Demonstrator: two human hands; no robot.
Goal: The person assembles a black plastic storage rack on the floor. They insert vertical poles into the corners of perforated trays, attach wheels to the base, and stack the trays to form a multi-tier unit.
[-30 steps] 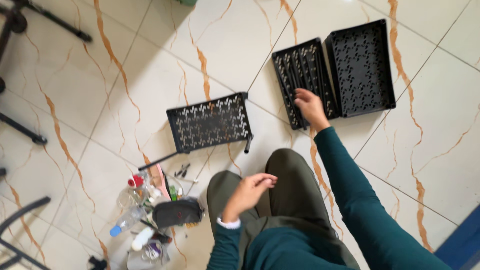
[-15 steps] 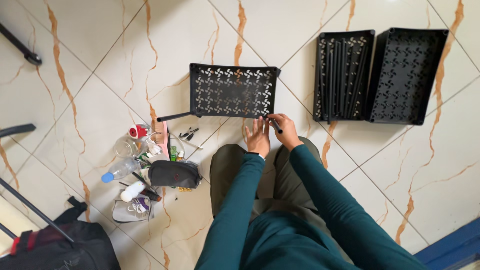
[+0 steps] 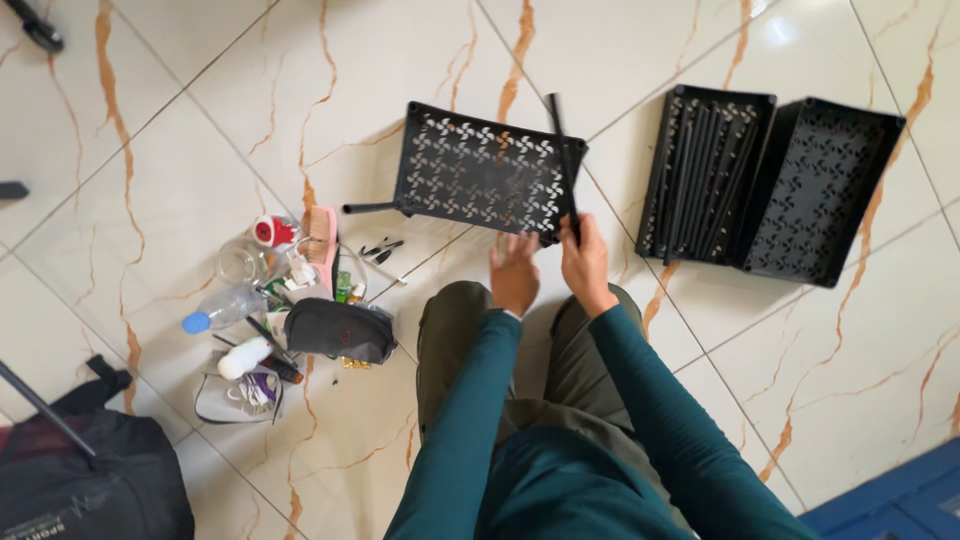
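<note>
A black perforated plastic shelf tray (image 3: 470, 165) lies on the tiled floor in front of my knees, with a black tube (image 3: 372, 208) sticking out of its left corner. My right hand (image 3: 586, 262) grips a second black tube (image 3: 563, 160) that stands at the tray's right near corner and leans over it. My left hand (image 3: 515, 274) rests with fingers spread against the tray's near edge. To the right, another black tray (image 3: 706, 175) holds several loose black tubes, and a third black tray (image 3: 826, 185) sits beside it.
A heap of small items lies at the left: a dark pouch (image 3: 333, 328), a plastic bottle (image 3: 225, 308), a pink brush (image 3: 322, 238), a glass jar (image 3: 241, 262). A dark bag (image 3: 90, 480) fills the lower left corner. A blue surface (image 3: 900, 500) shows at bottom right.
My right hand left the tray of tubes, came back to the near tray with a tube, and raised it upright at the right corner. My left hand moved from my lap to the tray's edge.
</note>
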